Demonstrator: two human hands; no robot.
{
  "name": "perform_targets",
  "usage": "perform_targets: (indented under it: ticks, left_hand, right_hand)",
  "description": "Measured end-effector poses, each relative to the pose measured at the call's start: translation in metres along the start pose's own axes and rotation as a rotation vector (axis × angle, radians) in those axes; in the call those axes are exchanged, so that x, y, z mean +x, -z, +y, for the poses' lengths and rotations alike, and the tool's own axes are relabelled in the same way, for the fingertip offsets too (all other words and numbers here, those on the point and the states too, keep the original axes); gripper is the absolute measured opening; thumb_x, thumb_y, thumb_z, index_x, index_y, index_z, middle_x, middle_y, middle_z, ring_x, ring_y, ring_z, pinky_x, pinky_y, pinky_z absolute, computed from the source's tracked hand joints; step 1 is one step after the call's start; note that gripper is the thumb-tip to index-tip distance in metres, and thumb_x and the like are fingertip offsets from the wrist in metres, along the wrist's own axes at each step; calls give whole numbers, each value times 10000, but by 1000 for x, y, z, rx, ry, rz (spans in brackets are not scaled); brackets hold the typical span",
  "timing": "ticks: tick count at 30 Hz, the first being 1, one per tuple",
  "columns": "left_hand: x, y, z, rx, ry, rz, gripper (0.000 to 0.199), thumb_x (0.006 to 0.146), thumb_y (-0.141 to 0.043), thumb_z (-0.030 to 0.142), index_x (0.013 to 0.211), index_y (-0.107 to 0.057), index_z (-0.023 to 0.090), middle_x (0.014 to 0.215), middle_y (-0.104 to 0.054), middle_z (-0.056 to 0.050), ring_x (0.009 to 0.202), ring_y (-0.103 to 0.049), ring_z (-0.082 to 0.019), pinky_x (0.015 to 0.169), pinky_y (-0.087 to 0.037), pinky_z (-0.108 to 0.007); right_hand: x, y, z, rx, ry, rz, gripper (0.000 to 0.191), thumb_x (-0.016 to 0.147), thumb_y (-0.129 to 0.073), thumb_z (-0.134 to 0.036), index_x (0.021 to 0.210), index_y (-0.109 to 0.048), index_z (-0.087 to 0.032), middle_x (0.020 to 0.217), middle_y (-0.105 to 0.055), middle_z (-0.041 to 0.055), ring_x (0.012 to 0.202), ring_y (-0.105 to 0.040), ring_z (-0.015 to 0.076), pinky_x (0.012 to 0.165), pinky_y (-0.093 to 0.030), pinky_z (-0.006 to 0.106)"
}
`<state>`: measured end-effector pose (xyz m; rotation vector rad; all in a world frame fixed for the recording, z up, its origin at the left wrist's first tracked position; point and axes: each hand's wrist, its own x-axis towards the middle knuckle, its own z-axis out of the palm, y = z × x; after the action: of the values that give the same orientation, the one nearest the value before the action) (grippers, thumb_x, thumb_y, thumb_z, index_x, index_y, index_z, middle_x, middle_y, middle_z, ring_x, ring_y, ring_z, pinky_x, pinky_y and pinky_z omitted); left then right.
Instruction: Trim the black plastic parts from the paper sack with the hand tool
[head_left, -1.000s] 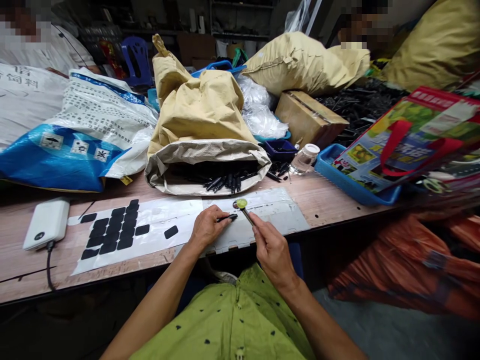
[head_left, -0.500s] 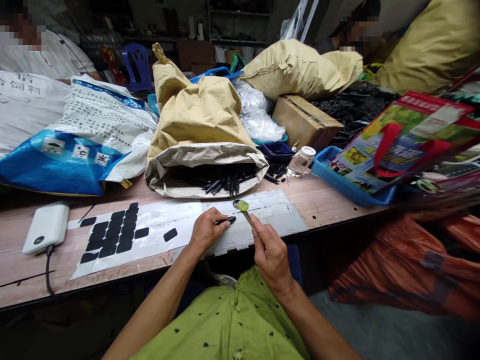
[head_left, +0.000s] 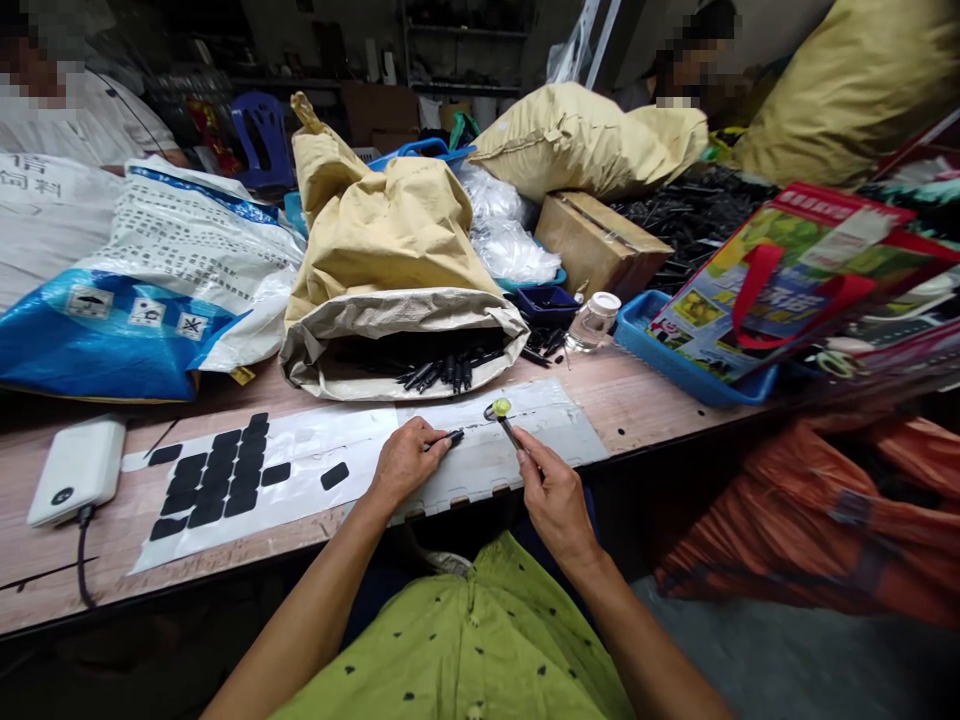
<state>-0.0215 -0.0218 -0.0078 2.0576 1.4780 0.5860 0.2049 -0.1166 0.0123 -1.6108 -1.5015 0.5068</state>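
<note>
My left hand (head_left: 405, 462) is closed, pinching a short black pen-shaped piece (head_left: 454, 438) whose tip sticks out to the right over the pale board (head_left: 555, 430). In my right hand (head_left: 553, 495) is the handle of a small hammer (head_left: 501, 410). Its head has a metal side and a yellow-green end, and it is raised just right of the black piece, apart from it. Behind my hands lies an open sack (head_left: 397, 250) with several black pen-shaped pieces (head_left: 442, 374) at its mouth. White sheeting (head_left: 300, 500) with black rounded pads lies to the left.
A white power bank (head_left: 79, 470) with a cable lies at the left. A clear jar (head_left: 594, 322), a blue tray (head_left: 637, 335), a colourful bag (head_left: 780, 280) and a cardboard box (head_left: 600, 240) stand to the right. A blue-white sack (head_left: 142, 290) lies back left. Two people are beyond.
The hammer has turned so its head shows side-on, and it has shifted slightly right with my right hand. My left hand keeps its pinch on the black piece. The whole view has shifted slightly.
</note>
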Motion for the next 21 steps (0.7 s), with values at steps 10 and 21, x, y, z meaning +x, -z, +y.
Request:
perform_targets:
  ticks: [10, 21]
  left_hand:
    - [0, 2, 0, -6, 24, -21, 275, 941, -607, 386, 1071, -816, 263, 905, -655, -27, 814, -646, -184, 729, -472, -305]
    - [-1, 1, -2, -23, 35, -23, 284, 979, -563, 398, 1054, -809, 278, 895, -652, -23, 844, -649, -192, 756, -465, -308]
  right_hand:
    - [-5, 1, 12, 92, -132, 8, 410, 986, -508, -359, 1324, -696, -224, 1338, -694, 66, 1249, -656, 229, 1119, -501, 391]
    - [-3, -3, 21, 105, -178, 4, 419, 969, -519, -368, 1312, -702, -212, 1323, -702, 73, 1245, -660, 239, 1127, -495, 408]
